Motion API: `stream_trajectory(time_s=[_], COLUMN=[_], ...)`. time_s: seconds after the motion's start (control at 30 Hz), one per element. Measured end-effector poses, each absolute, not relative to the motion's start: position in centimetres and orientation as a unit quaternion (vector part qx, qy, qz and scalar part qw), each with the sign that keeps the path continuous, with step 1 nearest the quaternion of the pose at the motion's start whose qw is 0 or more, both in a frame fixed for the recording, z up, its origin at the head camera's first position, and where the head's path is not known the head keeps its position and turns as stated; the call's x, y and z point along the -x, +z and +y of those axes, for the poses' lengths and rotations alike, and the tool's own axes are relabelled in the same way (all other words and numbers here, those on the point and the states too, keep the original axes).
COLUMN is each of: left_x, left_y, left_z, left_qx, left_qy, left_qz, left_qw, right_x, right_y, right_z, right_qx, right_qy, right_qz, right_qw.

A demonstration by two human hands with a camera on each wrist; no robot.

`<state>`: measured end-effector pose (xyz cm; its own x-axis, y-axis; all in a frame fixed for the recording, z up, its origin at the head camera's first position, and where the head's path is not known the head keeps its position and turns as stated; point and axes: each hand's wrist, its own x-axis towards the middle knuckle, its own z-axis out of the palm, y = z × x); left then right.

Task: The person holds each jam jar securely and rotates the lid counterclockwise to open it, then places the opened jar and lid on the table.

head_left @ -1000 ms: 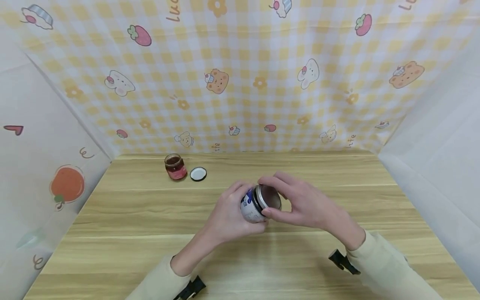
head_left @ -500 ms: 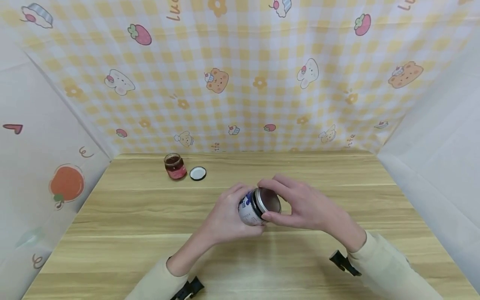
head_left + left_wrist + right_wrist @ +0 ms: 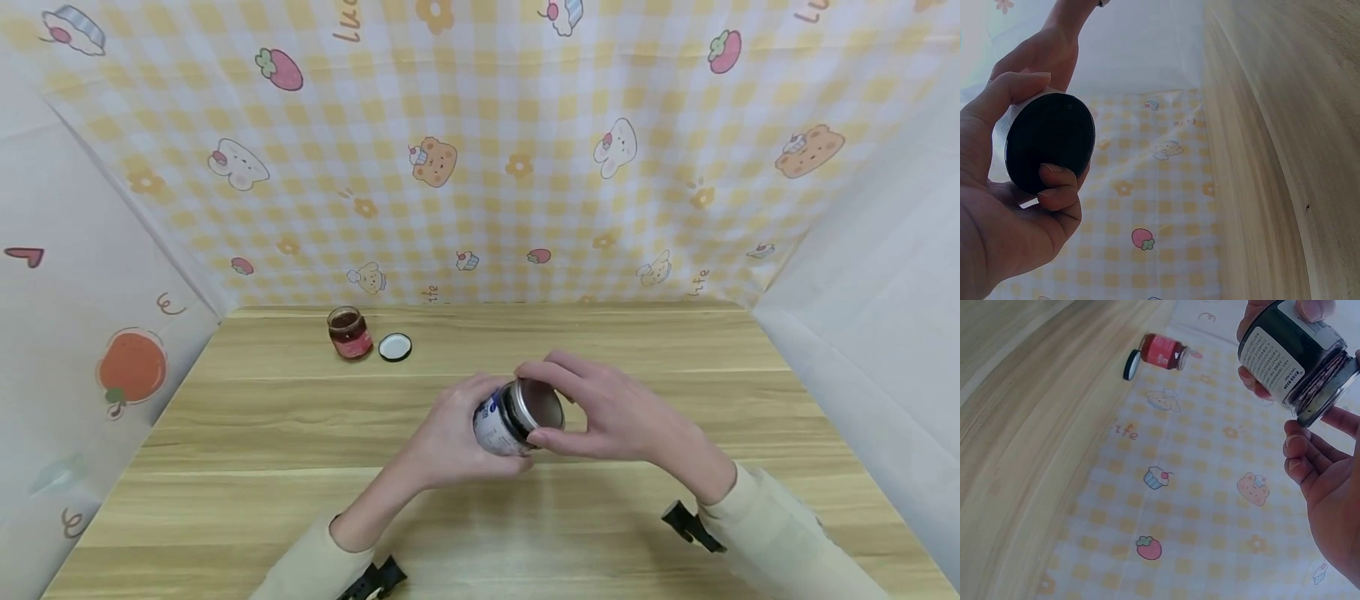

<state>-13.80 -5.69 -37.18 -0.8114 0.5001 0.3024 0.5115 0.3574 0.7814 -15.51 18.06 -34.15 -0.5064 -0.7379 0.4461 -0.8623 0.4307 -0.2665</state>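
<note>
My left hand (image 3: pixel 450 442) grips a dark glass jar (image 3: pixel 495 427) with a white and blue label, held tilted above the table. The jar's dark base (image 3: pixel 1054 144) faces the left wrist camera. At its mouth, my right hand (image 3: pixel 611 408) pinches a silver-rimmed lid (image 3: pixel 542 406) between thumb and fingers. In the right wrist view the lid (image 3: pixel 1329 394) sits against the neck, slightly skewed; whether its thread is engaged I cannot tell. Printed text covers the label (image 3: pixel 1271 360) there.
Towards the back left of the wooden table (image 3: pixel 247 433) stands an uncovered jar (image 3: pixel 350 335) with a red label and dark red contents. A black-edged lid (image 3: pixel 395 347) lies beside it, white inside up. A yellow checked cloth (image 3: pixel 487 108) hangs behind the table.
The tilted jar and its lid have shifted slightly towards me, with the jar also a little to the left. Both hands keep their hold. The red-labelled jar and the loose lid stay put.
</note>
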Motion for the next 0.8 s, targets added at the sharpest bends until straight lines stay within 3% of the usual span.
stream_trajectory(time_s=[0.37,0.8], left_x=[14.1,14.4], left_y=[-37.7,-38.2], left_z=[-5.8,-6.2], left_qx=[0.299,0.271], left_qy=[-0.505,-0.523], left_qz=[-0.810,-0.808], left_qw=[0.008,0.014], right_x=[15.6,16.1], right_y=[-34.0,-34.0], right_z=[18.7,19.1], right_qx=[-0.454,-0.446], right_qy=[0.272,0.295], right_qz=[-0.843,-0.832], right_qw=[0.097,0.147])
